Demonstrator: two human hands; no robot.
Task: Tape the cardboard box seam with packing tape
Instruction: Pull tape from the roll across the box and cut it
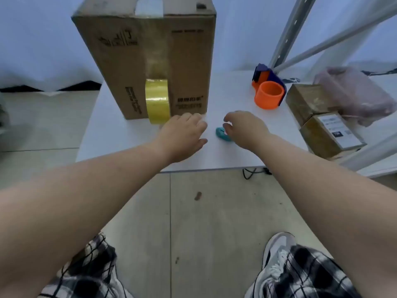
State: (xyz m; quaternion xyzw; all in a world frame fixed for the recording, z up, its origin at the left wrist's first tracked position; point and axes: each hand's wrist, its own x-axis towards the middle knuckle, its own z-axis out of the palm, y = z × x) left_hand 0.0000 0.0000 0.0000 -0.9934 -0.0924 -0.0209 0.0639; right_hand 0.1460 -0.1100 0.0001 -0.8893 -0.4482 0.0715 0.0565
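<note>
A tall cardboard box (120,61) stands upright on the white table (232,151). A strip of clear tape runs down its front face to a yellow roll of packing tape (157,101) that hangs against the box near its bottom. My left hand (182,134) is spread flat on the table just right of the roll, at the box's lower corner, holding nothing. My right hand (247,130) hovers with curled fingers over a small teal cutter (222,134) lying on the table; its fingertips reach the cutter, but a grip is not visible.
An orange and blue tape dispenser (268,89) sits at the back right of the table. Two small taped cartons (322,125) and a pinkish plastic bag (354,93) lie on a metal shelf at the right. The table's near edge is just below my hands.
</note>
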